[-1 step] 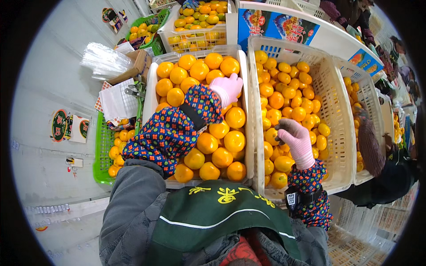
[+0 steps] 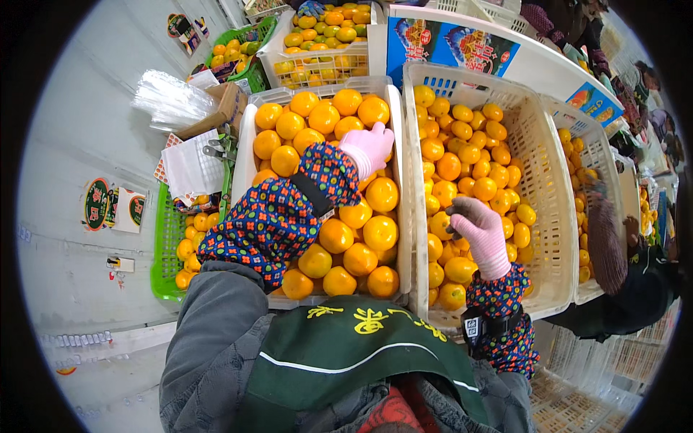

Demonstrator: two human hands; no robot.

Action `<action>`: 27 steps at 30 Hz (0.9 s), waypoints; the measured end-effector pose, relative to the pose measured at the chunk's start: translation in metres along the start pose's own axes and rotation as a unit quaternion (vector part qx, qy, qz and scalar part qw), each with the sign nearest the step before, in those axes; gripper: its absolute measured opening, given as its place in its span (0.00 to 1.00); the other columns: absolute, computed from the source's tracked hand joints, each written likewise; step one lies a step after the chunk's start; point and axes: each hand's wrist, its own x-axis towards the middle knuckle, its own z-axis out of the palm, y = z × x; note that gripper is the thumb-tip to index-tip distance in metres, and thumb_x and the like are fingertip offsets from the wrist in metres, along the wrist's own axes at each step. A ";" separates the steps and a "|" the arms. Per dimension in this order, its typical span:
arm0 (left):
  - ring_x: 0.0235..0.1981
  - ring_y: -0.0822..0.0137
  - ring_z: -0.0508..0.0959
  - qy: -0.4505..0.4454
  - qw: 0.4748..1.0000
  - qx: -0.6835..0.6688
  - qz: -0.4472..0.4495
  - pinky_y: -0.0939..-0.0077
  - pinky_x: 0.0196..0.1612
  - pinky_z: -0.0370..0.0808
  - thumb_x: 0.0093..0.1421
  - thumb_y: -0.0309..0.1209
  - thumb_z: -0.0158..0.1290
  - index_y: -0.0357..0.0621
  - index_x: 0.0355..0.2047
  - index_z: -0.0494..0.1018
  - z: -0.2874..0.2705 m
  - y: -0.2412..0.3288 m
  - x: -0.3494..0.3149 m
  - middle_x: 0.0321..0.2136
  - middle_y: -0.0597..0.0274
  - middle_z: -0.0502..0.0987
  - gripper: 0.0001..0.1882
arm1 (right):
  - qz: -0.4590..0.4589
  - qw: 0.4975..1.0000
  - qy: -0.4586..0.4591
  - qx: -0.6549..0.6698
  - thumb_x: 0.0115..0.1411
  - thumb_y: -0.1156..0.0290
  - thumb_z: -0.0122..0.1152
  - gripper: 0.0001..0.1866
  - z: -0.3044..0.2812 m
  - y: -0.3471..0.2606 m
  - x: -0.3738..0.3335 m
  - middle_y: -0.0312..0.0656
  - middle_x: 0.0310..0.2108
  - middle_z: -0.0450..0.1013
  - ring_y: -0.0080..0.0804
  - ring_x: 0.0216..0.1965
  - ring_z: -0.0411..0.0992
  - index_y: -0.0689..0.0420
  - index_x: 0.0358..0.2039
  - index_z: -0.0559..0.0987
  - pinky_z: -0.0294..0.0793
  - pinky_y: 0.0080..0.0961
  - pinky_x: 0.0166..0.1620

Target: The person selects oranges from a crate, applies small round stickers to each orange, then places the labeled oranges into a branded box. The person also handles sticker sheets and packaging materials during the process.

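Note:
My left hand [image 2: 368,149], in a pink glove, is over the right side of the left crate [image 2: 404,238], which is filled with large orange mandarins [image 2: 381,232]. Its fingers bend down and sit close together, and the fingertips and whatever lies under them are hidden. My right hand [image 2: 482,234], in a pink glove with dark finger coverings, hovers over smaller mandarins [image 2: 485,189] in the white slatted crate [image 2: 538,130]. Its thumb and fingers curve with a gap between them, and nothing shows in that gap. Both forearms wear flower-patterned sleeves with black bands.
A green basket [image 2: 167,249] with mandarins, a cardboard box [image 2: 225,108], clear plastic bags [image 2: 170,99] and paper stand at the left. Another crate [image 2: 317,63] of fruit is behind. At the right a co-worker's gloved arm [image 2: 605,238] reaches over a further crate [image 2: 603,144].

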 end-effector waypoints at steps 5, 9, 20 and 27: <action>0.34 0.46 0.82 0.102 0.994 -0.038 -0.032 0.53 0.35 0.80 0.53 0.34 0.64 0.43 0.47 0.67 0.025 0.010 -0.001 0.44 0.47 0.70 0.24 | -0.012 1.000 -0.013 -0.006 0.61 0.78 0.61 0.20 0.003 -0.006 -0.005 0.40 0.43 0.75 0.20 0.37 0.73 0.68 0.54 0.73 0.74 0.17 0.41; 0.36 0.47 0.82 0.067 0.995 -0.056 -0.052 0.53 0.37 0.80 0.54 0.35 0.63 0.42 0.47 0.67 0.017 0.013 -0.005 0.44 0.48 0.71 0.24 | -0.024 0.999 -0.019 -0.029 0.61 0.79 0.60 0.21 0.007 -0.012 -0.008 0.40 0.42 0.76 0.20 0.38 0.73 0.68 0.54 0.72 0.74 0.17 0.42; 0.74 0.49 0.42 0.125 0.989 -0.026 -0.071 0.49 0.72 0.42 0.65 0.30 0.40 0.38 0.69 0.51 0.031 -0.009 0.039 0.72 0.48 0.47 0.32 | -0.013 0.999 -0.011 -0.036 0.61 0.79 0.60 0.20 0.007 -0.010 -0.008 0.45 0.44 0.76 0.27 0.42 0.75 0.69 0.54 0.73 0.77 0.23 0.46; 0.73 0.46 0.47 0.176 0.972 -0.147 -0.057 0.52 0.72 0.46 0.65 0.43 0.51 0.34 0.68 0.51 -0.018 0.025 -0.040 0.71 0.44 0.49 0.39 | -0.087 0.995 -0.011 -0.045 0.63 0.76 0.59 0.21 0.021 -0.035 -0.018 0.44 0.44 0.76 0.26 0.37 0.76 0.68 0.56 0.72 0.76 0.21 0.40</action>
